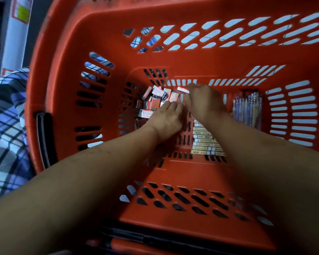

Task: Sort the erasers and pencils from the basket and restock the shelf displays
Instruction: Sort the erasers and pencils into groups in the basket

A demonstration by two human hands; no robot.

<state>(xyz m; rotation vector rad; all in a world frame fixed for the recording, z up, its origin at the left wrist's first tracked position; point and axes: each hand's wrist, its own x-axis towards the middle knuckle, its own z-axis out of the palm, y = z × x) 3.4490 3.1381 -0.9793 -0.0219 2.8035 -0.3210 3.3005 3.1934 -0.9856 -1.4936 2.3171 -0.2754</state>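
Both forearms reach down into the red basket [66,89]. On its floor the left hand [166,120] lies with open grip, its fingers touching the pile of erasers [153,102]. The right hand [203,102] has its grip closed on one eraser box [182,89], pinched just beside the pile. The pencils [248,109] lie along the right wall, and beige boxes [204,142] are stacked near the right wrist.

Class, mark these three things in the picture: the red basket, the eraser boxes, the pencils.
red basket [173,59]: head view, far wall below its slots.
eraser boxes [156,101]: head view, a red box in the middle of the pile.
pencils [248,109]: head view, middle of the bundle.
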